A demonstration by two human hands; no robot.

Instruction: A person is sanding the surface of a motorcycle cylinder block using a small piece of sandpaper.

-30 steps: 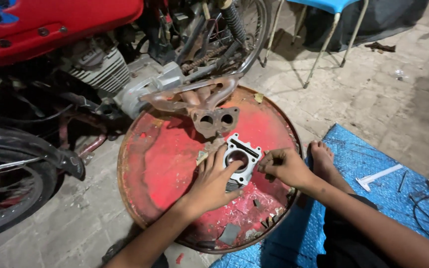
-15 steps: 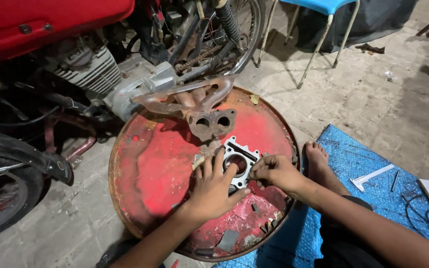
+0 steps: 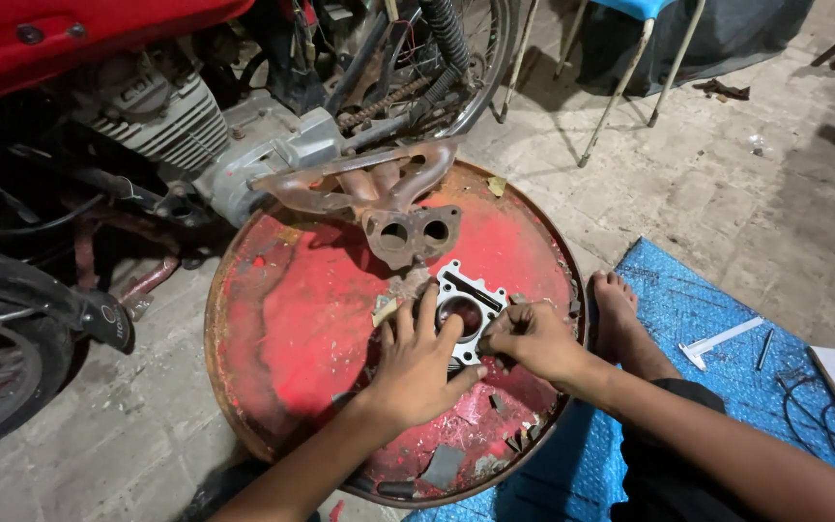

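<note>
Head view: left hand (image 3: 416,362) farther over cylinder block (image 3: 466,307).

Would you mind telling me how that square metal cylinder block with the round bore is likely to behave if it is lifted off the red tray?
The cylinder block looks like solid cast metal, so probably rigid and heavy for its size. It lies flat on the red tray, so it should slide rather than roll. The left hand and right hand both rest on it; its worn, possibly oily surface may be slippery.
</note>
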